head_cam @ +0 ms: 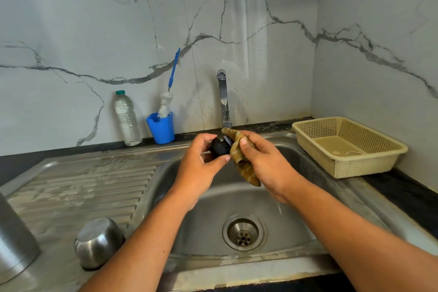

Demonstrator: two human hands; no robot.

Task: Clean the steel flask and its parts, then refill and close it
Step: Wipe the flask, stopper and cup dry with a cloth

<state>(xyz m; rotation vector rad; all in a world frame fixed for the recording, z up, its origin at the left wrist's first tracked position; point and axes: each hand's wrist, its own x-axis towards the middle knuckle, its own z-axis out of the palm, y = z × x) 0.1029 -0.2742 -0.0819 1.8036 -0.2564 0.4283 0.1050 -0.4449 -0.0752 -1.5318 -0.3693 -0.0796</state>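
Reaching forward with both bare forearms, wrists converging. Pinching the black stopper (219, 147) between curled fingers and thumb of the left hand (201, 162). Gripping the cloth (245, 168) in the right hand (264, 163), thumb on top.

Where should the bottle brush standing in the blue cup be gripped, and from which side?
Grip the bottle brush by the upper part of its thin blue handle, coming from the front and above. Its white bristles sit head-down in the blue cup, and the handle leans back toward the wall, so only the front looks free. A pinch should do.
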